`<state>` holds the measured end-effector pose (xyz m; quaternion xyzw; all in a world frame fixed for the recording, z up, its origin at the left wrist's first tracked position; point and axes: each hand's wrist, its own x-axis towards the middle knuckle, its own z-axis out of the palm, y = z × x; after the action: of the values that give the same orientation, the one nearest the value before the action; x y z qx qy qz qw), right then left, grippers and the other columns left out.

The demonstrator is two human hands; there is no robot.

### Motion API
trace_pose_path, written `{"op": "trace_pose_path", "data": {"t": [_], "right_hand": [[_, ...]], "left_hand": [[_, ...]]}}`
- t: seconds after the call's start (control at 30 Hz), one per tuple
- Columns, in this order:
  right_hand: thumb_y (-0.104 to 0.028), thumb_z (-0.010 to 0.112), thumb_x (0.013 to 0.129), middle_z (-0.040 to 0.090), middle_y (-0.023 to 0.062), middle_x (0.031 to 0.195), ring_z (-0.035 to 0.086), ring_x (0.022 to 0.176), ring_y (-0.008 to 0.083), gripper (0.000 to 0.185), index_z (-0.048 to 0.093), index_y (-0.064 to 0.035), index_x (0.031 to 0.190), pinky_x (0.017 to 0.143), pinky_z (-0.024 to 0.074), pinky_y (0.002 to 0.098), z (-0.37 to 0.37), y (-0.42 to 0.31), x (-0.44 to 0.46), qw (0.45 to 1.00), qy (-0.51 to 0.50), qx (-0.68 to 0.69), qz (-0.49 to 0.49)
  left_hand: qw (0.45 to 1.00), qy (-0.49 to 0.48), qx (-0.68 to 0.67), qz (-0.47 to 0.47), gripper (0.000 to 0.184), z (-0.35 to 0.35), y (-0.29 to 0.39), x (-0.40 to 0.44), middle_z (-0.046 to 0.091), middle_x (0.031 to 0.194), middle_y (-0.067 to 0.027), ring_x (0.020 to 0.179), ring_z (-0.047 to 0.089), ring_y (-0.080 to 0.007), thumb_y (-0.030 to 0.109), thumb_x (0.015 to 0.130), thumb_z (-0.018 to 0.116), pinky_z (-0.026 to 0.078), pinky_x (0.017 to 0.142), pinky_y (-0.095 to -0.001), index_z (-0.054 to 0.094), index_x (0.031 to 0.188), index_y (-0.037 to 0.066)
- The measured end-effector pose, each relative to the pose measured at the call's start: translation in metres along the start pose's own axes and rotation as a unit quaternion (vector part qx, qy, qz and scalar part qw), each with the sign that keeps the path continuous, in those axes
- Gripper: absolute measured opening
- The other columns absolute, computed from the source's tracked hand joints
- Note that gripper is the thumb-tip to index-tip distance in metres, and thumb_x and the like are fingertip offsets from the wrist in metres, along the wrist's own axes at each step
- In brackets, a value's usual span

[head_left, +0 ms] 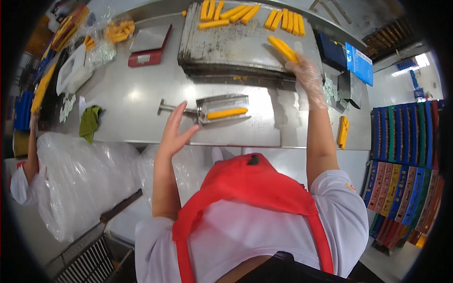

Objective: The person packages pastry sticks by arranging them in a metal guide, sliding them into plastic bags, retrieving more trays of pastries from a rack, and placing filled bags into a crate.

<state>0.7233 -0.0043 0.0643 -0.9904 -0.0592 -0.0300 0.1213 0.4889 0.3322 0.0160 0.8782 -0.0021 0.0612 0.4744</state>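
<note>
My right hand (307,78), in a clear plastic glove, is closed on a pair of yellow sticks (283,48) above the right part of a worn metal tray (226,49). Several more yellow sticks (287,21) lie in groups along the tray's far side. Below the tray, a metal trough (222,102) with a T-shaped handle (171,108) rests on the steel table, and one yellow stick (227,113) lies inside it. My left hand (175,132) is open beside the trough's handle end, fingers spread; whether it touches the handle I cannot tell.
A red scale (144,59) and a green cloth (89,121) sit on the table's left. Yellow sticks (343,132) lie near the right edge, below a blue packet (358,63). Stacked crates (401,137) stand right. Another person's arm (32,146) reaches in at left.
</note>
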Motion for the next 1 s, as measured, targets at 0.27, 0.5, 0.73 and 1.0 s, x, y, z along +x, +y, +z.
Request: {"op": "trace_pose_path", "data": {"t": [0.27, 0.5, 0.73, 1.0], "right_hand": [[-0.004, 0.068, 0.070, 0.060, 0.0123, 0.102, 0.056, 0.093, 0.0159, 0.044, 0.054, 0.0057, 0.111, 0.083, 0.0444, 0.0270, 0.020, 0.010, -0.105, 0.809, -0.289, 0.509, -0.060], [-0.006, 0.068, 0.069, 0.060, 0.0152, 0.105, 0.057, 0.097, 0.0271, 0.042, 0.058, -0.0050, 0.110, 0.086, 0.0436, 0.0317, 0.030, 0.017, -0.125, 0.907, -0.022, 0.330, -0.262], [-0.008, 0.068, 0.072, 0.058, 0.0158, 0.107, 0.056, 0.101, 0.0241, 0.044, 0.055, -0.0005, 0.113, 0.089, 0.0417, 0.0293, 0.040, 0.020, -0.135, 0.892, -0.043, 0.359, -0.272], [-0.033, 0.063, 0.075, 0.056, 0.0201, 0.106, 0.058, 0.092, 0.0253, 0.056, 0.052, 0.0060, 0.113, 0.082, 0.0448, 0.0329, 0.077, -0.015, -0.130, 0.887, -0.198, 0.414, 0.049]], "left_hand": [[0.999, 0.008, 0.018, 0.036, 0.047, 0.058, -0.008, 0.054, 0.048, 0.122, -0.0182, 0.115, 0.044, -0.0319, 0.027, 0.083, 0.056, 0.033, 0.097, -0.0357, 0.047, 0.122, 0.002], [0.997, 0.022, 0.063, 0.050, 0.043, 0.064, -0.003, 0.051, 0.053, 0.116, -0.0165, 0.108, 0.049, -0.0318, 0.025, 0.082, 0.058, 0.038, 0.092, -0.0358, 0.050, 0.118, 0.003], [0.997, 0.021, 0.061, 0.050, 0.040, 0.070, 0.001, 0.046, 0.053, 0.116, -0.0144, 0.108, 0.049, -0.0302, 0.022, 0.082, 0.060, 0.039, 0.091, -0.0349, 0.051, 0.117, 0.005], [0.998, 0.002, 0.034, 0.061, 0.038, 0.079, 0.005, 0.039, 0.055, 0.114, -0.0147, 0.107, 0.050, -0.0303, 0.022, 0.082, 0.059, 0.040, 0.090, -0.0350, 0.052, 0.115, 0.005]]}}
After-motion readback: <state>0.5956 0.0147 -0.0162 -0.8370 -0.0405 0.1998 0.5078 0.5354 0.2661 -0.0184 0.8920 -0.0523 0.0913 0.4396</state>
